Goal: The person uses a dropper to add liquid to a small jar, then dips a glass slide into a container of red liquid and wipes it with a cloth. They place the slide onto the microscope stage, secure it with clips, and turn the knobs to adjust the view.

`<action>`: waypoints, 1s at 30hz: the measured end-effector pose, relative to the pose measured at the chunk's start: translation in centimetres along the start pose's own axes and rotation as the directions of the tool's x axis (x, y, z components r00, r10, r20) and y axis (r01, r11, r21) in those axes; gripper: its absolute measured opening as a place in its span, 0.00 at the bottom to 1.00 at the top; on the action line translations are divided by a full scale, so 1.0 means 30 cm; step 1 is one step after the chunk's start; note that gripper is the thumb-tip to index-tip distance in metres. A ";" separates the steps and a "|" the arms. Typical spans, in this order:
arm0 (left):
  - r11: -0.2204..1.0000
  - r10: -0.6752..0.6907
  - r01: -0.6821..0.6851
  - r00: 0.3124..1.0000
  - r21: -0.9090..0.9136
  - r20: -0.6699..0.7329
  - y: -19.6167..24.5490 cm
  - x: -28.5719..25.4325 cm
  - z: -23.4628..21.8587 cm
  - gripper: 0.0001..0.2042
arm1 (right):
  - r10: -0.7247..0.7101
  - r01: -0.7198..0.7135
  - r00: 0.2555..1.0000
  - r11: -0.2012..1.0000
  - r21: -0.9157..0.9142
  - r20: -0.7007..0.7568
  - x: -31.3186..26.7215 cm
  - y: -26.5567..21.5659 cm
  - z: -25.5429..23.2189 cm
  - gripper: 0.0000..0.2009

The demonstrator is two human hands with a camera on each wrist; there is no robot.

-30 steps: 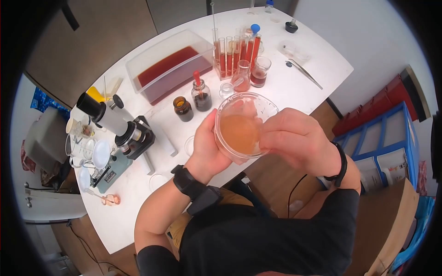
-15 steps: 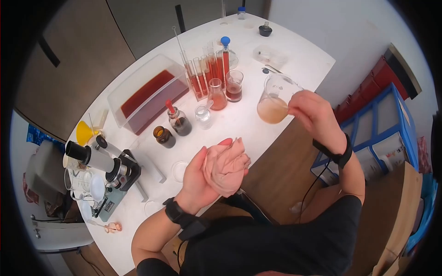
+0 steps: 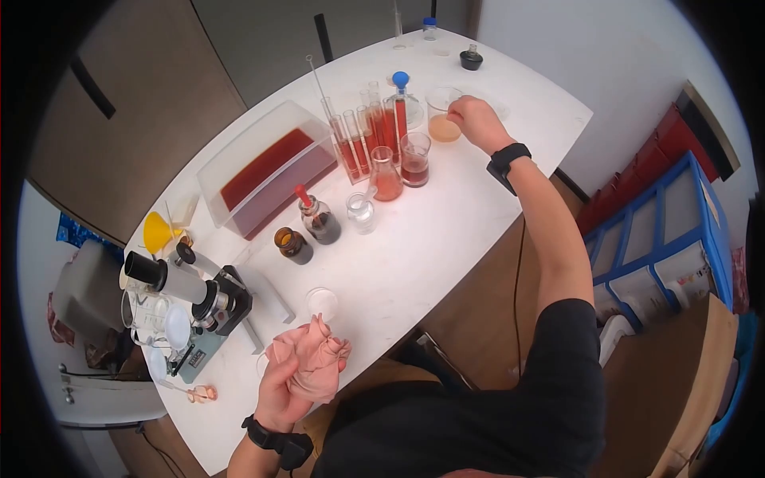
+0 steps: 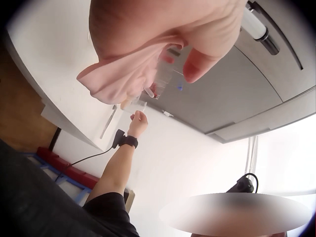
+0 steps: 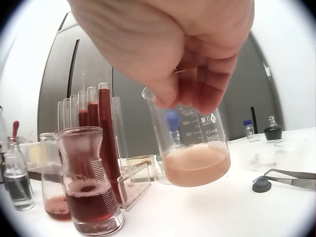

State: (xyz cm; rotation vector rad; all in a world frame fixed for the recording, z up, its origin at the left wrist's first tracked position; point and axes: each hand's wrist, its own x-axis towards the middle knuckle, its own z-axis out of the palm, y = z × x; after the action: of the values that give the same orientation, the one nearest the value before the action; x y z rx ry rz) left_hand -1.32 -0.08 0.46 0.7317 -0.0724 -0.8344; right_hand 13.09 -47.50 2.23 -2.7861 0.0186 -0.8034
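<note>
My right hand (image 3: 478, 123) pinches the rim of a glass beaker (image 3: 444, 127) at the far right of the table, beside the test tubes. In the right wrist view the beaker (image 5: 196, 165) holds cloudy orange liquid and is slightly tilted; thumb and fingers of my hand (image 5: 168, 49) grip its upper edge. Near the front edge, my left hand (image 3: 280, 398) holds a crumpled pink cloth (image 3: 312, 362), its thumb lying over the cloth. In the left wrist view the cloth (image 4: 118, 74) hangs from the hand (image 4: 158, 29).
Red-filled test tubes (image 3: 362, 143), a conical flask (image 3: 386, 182) and a small beaker (image 3: 415, 163) stand mid-table. Left of them are dark bottles (image 3: 320, 223), a plastic tub (image 3: 267, 171) and a microscope (image 3: 199, 291). Tweezers (image 5: 291, 178) lie right of the beaker in the right wrist view.
The beaker was lifted off the cloth in my left hand and carried right, then away to the table's far side. My left hand has moved toward the body with the cloth.
</note>
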 end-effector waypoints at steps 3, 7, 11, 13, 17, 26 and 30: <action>0.997 0.022 -0.016 0.996 0.071 -0.090 -0.010 -0.020 0.024 0.25 | 0.022 -0.021 0.999 1.000 -0.018 0.041 0.031 0.003 0.069 0.07; 0.999 0.030 -0.028 0.995 0.020 -0.091 -0.018 -0.025 0.010 0.23 | 0.021 -0.020 0.998 1.000 -0.021 0.056 0.034 0.025 0.116 0.07; 0.992 -0.021 0.006 0.993 -0.124 -0.119 -0.018 -0.027 -0.001 0.21 | 0.102 -0.103 0.993 0.995 0.007 0.067 0.016 0.032 0.131 0.09; 0.992 -0.053 0.035 0.988 -0.124 -0.146 -0.013 -0.029 -0.012 0.22 | -0.009 0.011 0.999 0.999 0.052 -0.044 -0.004 0.046 0.125 0.12; 0.995 -0.014 0.004 0.995 -0.103 -0.096 0.001 -0.022 0.011 0.24 | 0.097 -0.059 0.975 0.980 0.190 -0.198 -0.041 -0.061 0.006 0.16; 0.961 -0.269 0.275 0.956 -0.034 0.120 -0.078 0.068 0.065 0.25 | -0.533 -0.454 0.569 0.431 0.780 0.626 -0.564 -0.649 -0.097 0.22; 0.932 -0.359 0.362 0.927 -0.011 0.108 -0.086 0.053 0.041 0.24 | -0.306 -0.763 0.538 0.221 0.608 0.785 -0.649 -0.623 -0.068 0.16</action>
State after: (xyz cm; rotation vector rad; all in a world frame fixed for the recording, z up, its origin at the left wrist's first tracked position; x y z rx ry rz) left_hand -2.32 -3.02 -0.55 0.6810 -0.0179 -1.2243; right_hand -5.51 -28.30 -1.91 -1.4722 -0.0991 0.5951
